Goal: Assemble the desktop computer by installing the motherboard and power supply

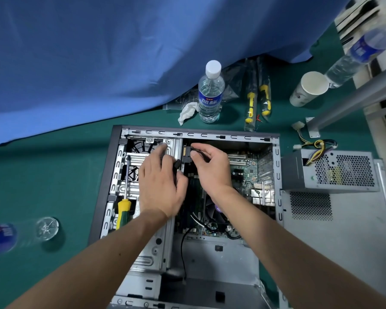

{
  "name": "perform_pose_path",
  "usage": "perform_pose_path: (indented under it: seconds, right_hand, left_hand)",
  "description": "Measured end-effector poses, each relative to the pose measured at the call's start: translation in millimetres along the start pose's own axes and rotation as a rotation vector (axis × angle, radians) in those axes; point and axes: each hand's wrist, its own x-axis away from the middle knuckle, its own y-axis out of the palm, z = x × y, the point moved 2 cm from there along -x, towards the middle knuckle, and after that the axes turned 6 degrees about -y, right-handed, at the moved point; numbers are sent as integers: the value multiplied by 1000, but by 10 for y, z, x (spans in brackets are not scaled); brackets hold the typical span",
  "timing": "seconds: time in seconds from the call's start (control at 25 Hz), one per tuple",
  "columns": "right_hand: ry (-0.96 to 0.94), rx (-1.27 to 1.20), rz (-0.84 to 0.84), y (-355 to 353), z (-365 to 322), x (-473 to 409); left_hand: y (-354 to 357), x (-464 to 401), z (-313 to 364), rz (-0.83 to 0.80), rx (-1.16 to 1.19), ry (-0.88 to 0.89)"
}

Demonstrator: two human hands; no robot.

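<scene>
Right hand (212,166): pinches black plug (187,155) at board (243,172) edge
Left hand (161,186): fingers loose over case (118,175), beside plug
PSU (334,172): outside case, right

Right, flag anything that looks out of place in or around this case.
A yellow-and-green screwdriver lies inside the case, on the drive cage, a loose tool among the parts. The power supply sits outside on the mat, uninstalled. A water bottle stands upright behind the open case.

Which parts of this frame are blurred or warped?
Head view: wide-angle bending stretches and smears the edges, so the bottle at far left and the bottle at top right look blurred; the left hand shows slight motion blur; the case centre is sharp, evenly lit.
</scene>
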Motion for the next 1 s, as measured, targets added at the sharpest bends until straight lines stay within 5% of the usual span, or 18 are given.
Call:
perform_pose_path:
  seconds: [1.0]
  right_hand:
    - [-22,138,38,29,-91,-53]
  left_hand:
    - [-3,-3,1,-25,-25,-6]
